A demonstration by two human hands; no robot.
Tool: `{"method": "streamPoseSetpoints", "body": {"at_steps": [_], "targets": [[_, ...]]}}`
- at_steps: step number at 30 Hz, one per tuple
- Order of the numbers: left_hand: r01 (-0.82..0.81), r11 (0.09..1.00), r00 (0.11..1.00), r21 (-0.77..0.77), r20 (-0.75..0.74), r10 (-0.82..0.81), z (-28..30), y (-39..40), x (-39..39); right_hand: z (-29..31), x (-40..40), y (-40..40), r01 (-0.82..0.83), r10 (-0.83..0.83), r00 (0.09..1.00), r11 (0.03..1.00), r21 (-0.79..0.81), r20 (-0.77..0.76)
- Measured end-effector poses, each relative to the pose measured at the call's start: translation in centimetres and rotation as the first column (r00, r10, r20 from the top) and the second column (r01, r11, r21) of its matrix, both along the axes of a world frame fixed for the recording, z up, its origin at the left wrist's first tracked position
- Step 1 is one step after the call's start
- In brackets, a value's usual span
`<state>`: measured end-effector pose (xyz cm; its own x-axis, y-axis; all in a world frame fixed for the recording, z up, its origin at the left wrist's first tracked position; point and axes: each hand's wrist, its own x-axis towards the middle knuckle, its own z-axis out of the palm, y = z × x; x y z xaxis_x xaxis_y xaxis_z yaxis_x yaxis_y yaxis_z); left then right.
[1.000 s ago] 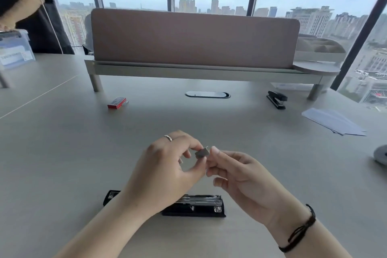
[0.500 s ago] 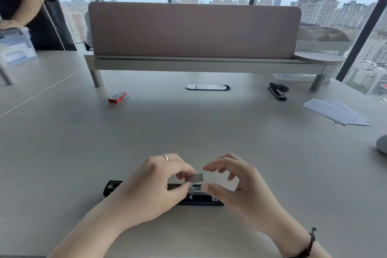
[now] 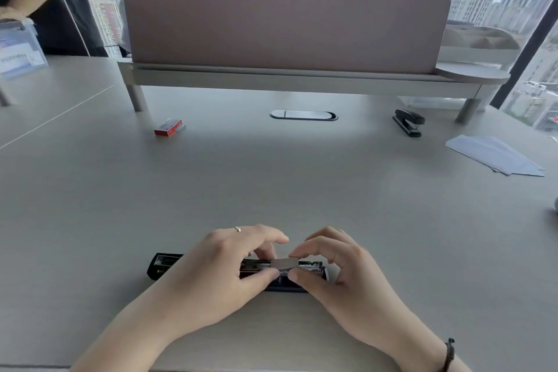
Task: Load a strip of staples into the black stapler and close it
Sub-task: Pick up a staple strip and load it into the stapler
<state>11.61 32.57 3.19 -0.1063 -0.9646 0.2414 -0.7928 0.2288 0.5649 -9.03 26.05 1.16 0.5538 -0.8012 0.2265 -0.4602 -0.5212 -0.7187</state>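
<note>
A: Black stapler [image 3: 169, 266] is lying flung open on the bench [image 3: 271, 184], right at the near edge in front of you, its metal channel facing up between your hands.

B: And the staple strip [image 3: 284, 263]? A second ago you were holding it up in the air, well above the stapler.

A: You're bringing it right down now. The strip is sitting over the channel towards the stapler's right end. Whether it's seated in the rails or only resting on top, I can't tell.

B: What are the hands doing?

A: Your left hand [image 3: 217, 269] is pinching the strip's left end between thumb and fingertips, and your right hand [image 3: 341, 266] is pinching the right end the same way. Both are closed on it, neither is letting go.

B: So the loading step is moving from carrying to placing.

A: That's my read. You're lining the strip up with the channel, and the lid isn't being closed yet, so you're roughly midway. Keep the strip straight; a tilt could jam it against a rail.

B: Anything else about?

A: A red staple box [image 3: 168, 127] is lying far left, a second stapler [image 3: 408, 124] is sitting far right near some papers [image 3: 495, 154]. None of it is in your way.
</note>
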Motion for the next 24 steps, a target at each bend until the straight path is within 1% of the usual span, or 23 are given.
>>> {"method": "streamPoseSetpoints", "body": {"at_steps": [5, 13, 24], "targets": [[-0.002, 1.000, 1.000, -0.013, 0.000, 0.002, -0.4, 0.0, 0.3, 0.1, 0.2, 0.0, 0.005, -0.005, 1.000, 0.999, 0.037, 0.014], [-0.009, 1.000, 1.000, -0.025, -0.018, 0.008, -0.7, -0.1, 1.0, -0.1, 0.7, 0.0, 0.001, -0.001, 1.000, 0.999, 0.047, 0.002], [0.007, 1.000, 1.000, -0.021, 0.023, -0.006, -0.4, 0.0, 1.1, -0.5, 0.5, 0.0, 0.005, -0.003, 0.999, 0.999, 0.051, -0.032]]}}
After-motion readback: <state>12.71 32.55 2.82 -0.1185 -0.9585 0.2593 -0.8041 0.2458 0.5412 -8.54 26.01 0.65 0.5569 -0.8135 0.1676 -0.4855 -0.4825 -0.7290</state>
